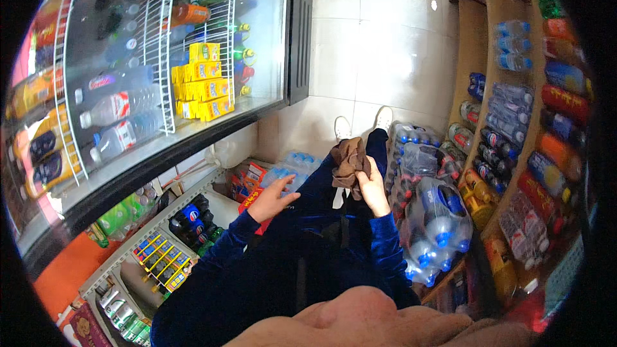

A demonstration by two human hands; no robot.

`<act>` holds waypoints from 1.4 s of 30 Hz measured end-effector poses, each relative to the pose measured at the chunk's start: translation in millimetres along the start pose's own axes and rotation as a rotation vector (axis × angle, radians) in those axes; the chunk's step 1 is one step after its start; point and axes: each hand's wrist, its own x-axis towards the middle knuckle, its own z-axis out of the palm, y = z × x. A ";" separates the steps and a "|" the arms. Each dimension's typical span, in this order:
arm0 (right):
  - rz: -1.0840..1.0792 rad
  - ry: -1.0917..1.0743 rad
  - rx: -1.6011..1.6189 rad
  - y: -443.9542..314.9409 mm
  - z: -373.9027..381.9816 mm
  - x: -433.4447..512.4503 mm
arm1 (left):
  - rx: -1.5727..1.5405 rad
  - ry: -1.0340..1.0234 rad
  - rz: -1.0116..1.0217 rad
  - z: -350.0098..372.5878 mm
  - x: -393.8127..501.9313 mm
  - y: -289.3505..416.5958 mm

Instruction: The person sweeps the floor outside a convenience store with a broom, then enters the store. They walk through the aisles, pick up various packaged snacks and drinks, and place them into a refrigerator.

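Note:
A crumpled brown cloth [349, 161] is gripped in my right hand [373, 187], in front of my dark trousers. My left hand [274, 198] holds nothing; its fingers are spread, to the left of the cloth. Below the cloth hangs a small pale strip [341, 197], perhaps a drawstring or tag; I cannot tell which. Beyond my left hand lie red packets [251, 178] and a shrink-wrapped pack of water bottles [294, 166] on the floor. Close by my right forearm stand wrapped packs of large clear bottles with blue caps [436, 221].
A glass-fronted drinks refrigerator [289, 58] fills the upper left, with yellow drink cartons [205, 86] on its wire shelf. Metal shelving [120, 250] with cans and bottles stands at lower left. Drink shelves [475, 58] line the right. A tiled floor [381, 48] stretches ahead.

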 end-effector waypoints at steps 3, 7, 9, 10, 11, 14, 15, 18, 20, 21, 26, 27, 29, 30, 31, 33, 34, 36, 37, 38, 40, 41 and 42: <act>0.092 -0.042 0.019 8.0 -11.7 30.8 | -0.041 -0.035 -0.098 15.0 23.5 8.3; 0.228 -0.090 -0.060 29.1 -29.3 61.8 | -0.075 -0.083 -0.164 32.6 40.2 34.9; 0.240 -0.104 0.015 31.6 -39.7 73.0 | -0.098 -0.096 -0.174 44.9 48.2 31.8; 0.246 -0.102 0.076 33.5 -44.6 75.6 | -0.098 -0.099 -0.199 50.1 51.0 34.3; 0.253 -0.098 0.136 35.6 -48.9 77.6 | -0.098 -0.103 -0.223 55.1 54.1 36.4; 0.265 -0.064 0.202 44.3 -66.1 78.5 | -0.126 -0.125 -0.245 62.3 64.0 58.4; 0.260 -0.067 0.195 41.2 -69.9 80.4 | -0.133 -0.132 -0.250 64.5 66.4 63.1; 0.342 -0.076 0.218 34.8 -84.3 84.8 | -0.145 -0.150 -0.252 69.2 76.7 69.8; 0.361 -0.097 0.293 35.5 -90.2 86.0 | -0.141 -0.145 -0.245 71.1 81.6 73.3; 0.365 -0.101 0.274 31.9 -91.4 86.4 | -0.135 -0.140 -0.243 71.0 83.8 77.3; 0.310 -0.069 0.244 22.4 -90.5 84.6 | -0.099 -0.116 -0.225 66.8 93.2 88.9; 0.297 -0.056 0.212 22.0 -91.1 84.5 | -0.112 -0.115 -0.229 66.7 92.4 90.0; 0.270 -0.029 0.149 22.3 -93.9 84.0 | -0.138 -0.111 -0.236 66.5 90.7 91.4; 0.274 -0.014 0.235 23.0 -95.2 83.2 | -0.143 -0.110 -0.227 66.6 89.7 91.9; 0.273 -0.015 0.211 22.4 -98.9 82.4 | -0.148 -0.109 -0.217 66.7 88.8 92.2; 0.269 -0.019 0.163 19.3 -106.8 82.4 | -0.145 -0.107 -0.204 67.4 86.9 91.4; 0.284 0.001 0.170 18.3 -108.0 83.0 | -0.136 -0.105 -0.200 68.3 86.1 89.7; 0.280 -0.019 0.173 17.4 -111.7 82.8 | -0.150 -0.092 -0.183 68.4 84.0 88.7; 0.280 -0.029 0.175 18.0 -113.5 82.4 | -0.173 -0.081 -0.169 67.6 83.1 88.6; 0.272 -0.039 0.155 21.8 -114.7 82.9 | -0.196 -0.070 -0.156 66.8 82.1 88.7; 0.289 -0.050 0.152 11.3 -110.1 81.9 | -0.197 -0.054 -0.160 65.8 80.4 90.5; 0.298 -0.055 0.151 7.6 -107.6 81.2 | -0.197 -0.046 -0.163 65.7 78.9 90.7; 0.282 -0.068 0.155 9.6 -105.8 80.7 | -0.188 -0.044 -0.156 65.3 77.8 90.1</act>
